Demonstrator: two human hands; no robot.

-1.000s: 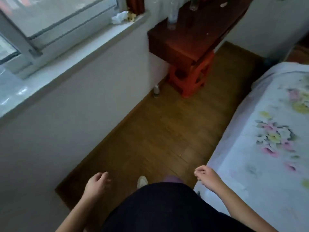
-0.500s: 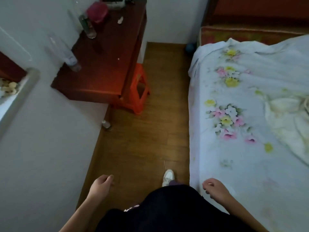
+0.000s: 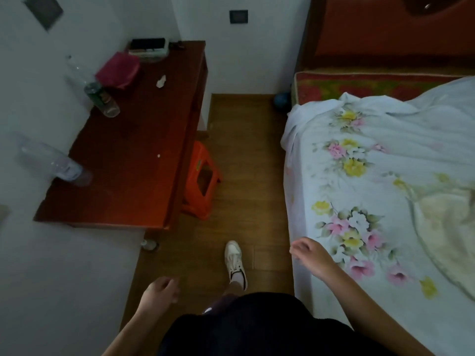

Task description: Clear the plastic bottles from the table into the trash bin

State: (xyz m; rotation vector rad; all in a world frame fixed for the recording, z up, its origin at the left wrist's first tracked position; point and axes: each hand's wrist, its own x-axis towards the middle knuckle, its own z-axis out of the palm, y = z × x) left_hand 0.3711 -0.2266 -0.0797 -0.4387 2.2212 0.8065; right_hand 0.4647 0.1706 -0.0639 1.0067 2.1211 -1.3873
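Clear plastic bottles (image 3: 54, 160) stand upright along the table's (image 3: 133, 155) wall edge, ahead and left of the nearer left hand (image 3: 160, 291); both it and the right hand (image 3: 308, 249) hang loosely curled, empty.

This is a bedroom in a home. A bed (image 3: 385, 176) with a flowered white sheet and a dark red wooden headboard (image 3: 385, 29) fills the right side. Against the white wall on the left stands a reddish wooden table (image 3: 133, 160), with an orange plastic stool (image 3: 203, 181) tucked under its edge. Wood-plank flooring (image 3: 244, 155) runs between table and bed, and a switch plate (image 3: 238, 16) sits on the far wall.
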